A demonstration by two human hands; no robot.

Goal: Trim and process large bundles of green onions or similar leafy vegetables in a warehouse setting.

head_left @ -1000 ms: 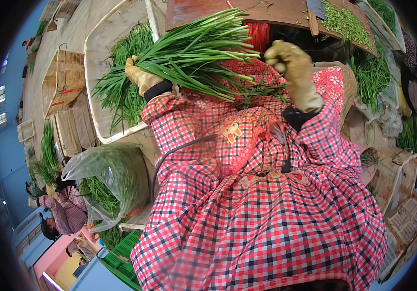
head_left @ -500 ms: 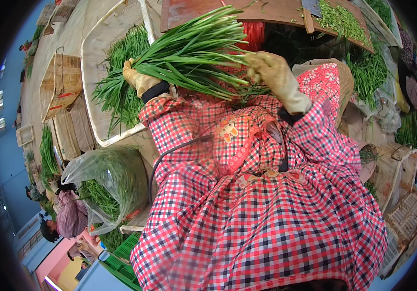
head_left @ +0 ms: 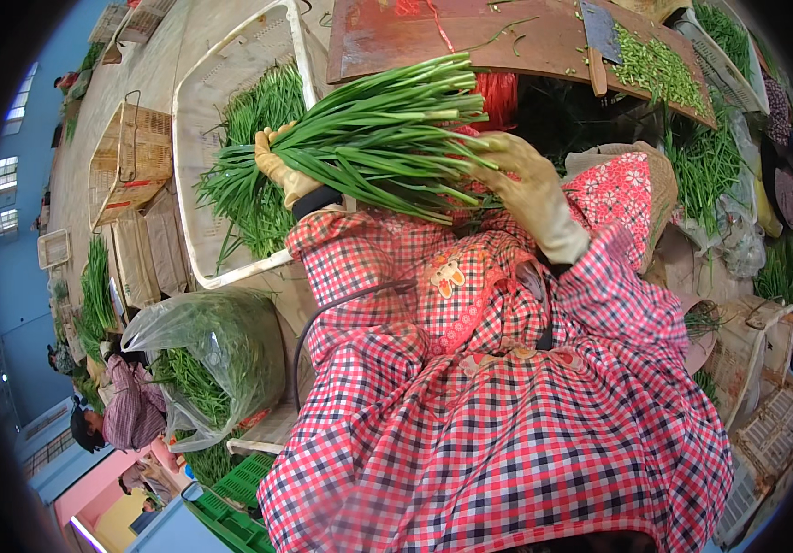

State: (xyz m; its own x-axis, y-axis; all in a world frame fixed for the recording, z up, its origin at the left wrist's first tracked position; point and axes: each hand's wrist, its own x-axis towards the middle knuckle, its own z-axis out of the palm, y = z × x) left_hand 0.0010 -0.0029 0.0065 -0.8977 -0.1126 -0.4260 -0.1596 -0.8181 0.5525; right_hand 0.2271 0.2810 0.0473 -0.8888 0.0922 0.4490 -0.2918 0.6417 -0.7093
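One bundle of long green stalks is in your left hand, whose gloved fingers are closed round it near the leafy end. Your right hand, gloved in the same tan, is at the other end, its fingers in among the pale stalk ends; they are partly covered and blurred, so I cannot tell whether they grip. The bundle lies across in front of you, above your lap, with the cut ends toward your right and the leaf tips fanning out to your left.

Beneath those tips, the white crate holds more greens. Beyond the bundle is your brown board, with a knife near its right side and chopped bits heaped beside the blade. Red strands hang at the board's near edge.

Your checked apron spreads below your hands, and a red flowered cloth is just beside your right forearm. Farther out on your left are a clear bag with greens inside, a green crate and a co-worker in a striped top.
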